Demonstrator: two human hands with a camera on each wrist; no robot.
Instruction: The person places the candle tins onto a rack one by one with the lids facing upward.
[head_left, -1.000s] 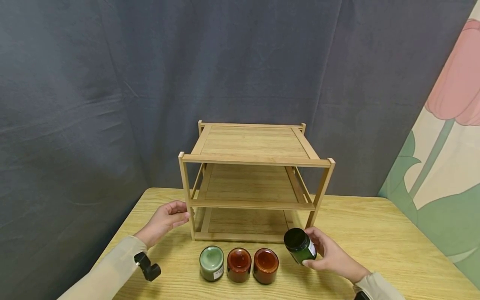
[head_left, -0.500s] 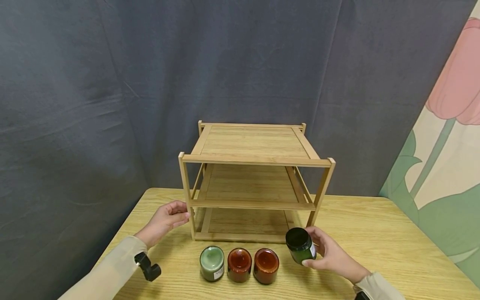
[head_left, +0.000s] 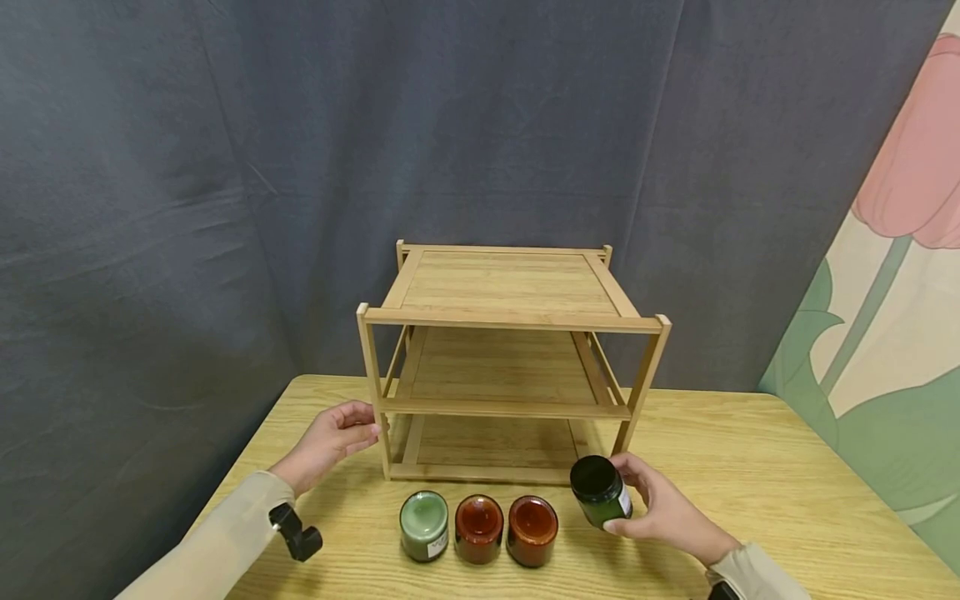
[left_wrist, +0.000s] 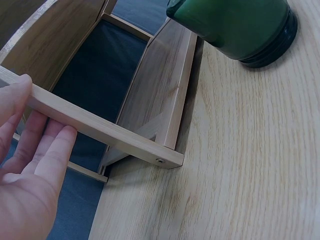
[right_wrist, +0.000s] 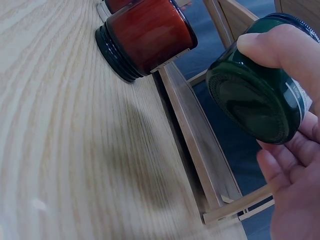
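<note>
My right hand (head_left: 654,510) holds a dark green glass jar (right_wrist: 255,95) by its side, thumb on one side and fingers on the other. The jar is raised over the table, slightly tilted, its black lid (head_left: 596,477) up. With thumb and fingers, my left hand (head_left: 336,439) pinches the front left post (left_wrist: 95,125) of a three-tier wooden shelf (head_left: 502,408). In front of the shelf, a lighter green jar (head_left: 423,527) and two amber jars (head_left: 478,531) stand in a row, upside down on their black lids.
The pale wooden table (head_left: 720,483) runs under everything, with its far edge behind the shelf. A dark blue-grey curtain (head_left: 480,125) hangs at the back and left. To the right is a wall with a painted tulip (head_left: 915,158).
The dark green jar has turned slightly more upright in my right hand and shifted a touch to the right. My left hand stays at the shelf post; the row of jars has not moved.
</note>
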